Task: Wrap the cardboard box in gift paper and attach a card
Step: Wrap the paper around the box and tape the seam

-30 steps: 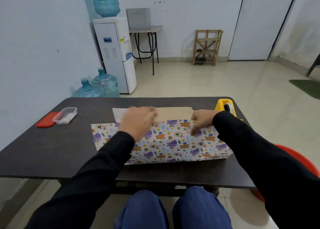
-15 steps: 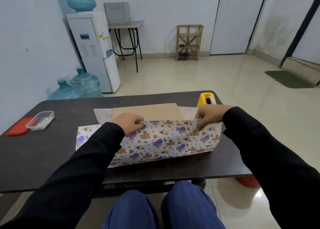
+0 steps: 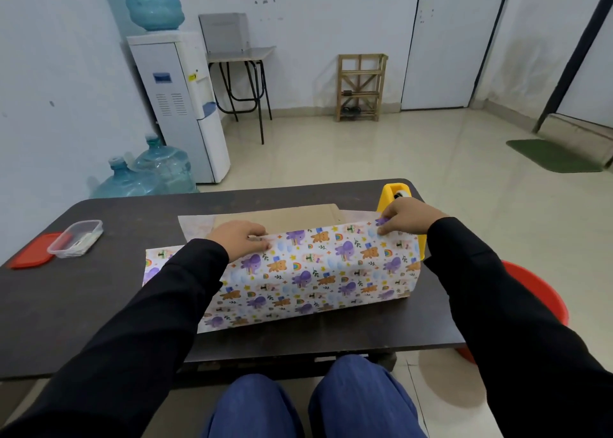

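A brown cardboard box [image 3: 298, 213] lies flat on the dark table [image 3: 99, 305], on a sheet of gift paper [image 3: 318, 271] printed with elephants and bears. The near flap of the paper stands raised against the box's front side. My left hand [image 3: 240, 238] pinches the flap's top edge near its left part. My right hand [image 3: 406, 218] pinches the same edge at the right corner. The paper's far flap lies flat behind the box, white side up. No card is visible.
A yellow tape dispenser [image 3: 396, 195] stands at the table's far right corner, just behind my right hand. A clear plastic container [image 3: 75, 238] and its red lid [image 3: 33, 255] sit at the left. A red basin [image 3: 534, 301] is on the floor at the right.
Both hands lifted the paper's near flap from lying low up against the box front. My right hand slid along the edge to the right corner. The camera view shifted right.
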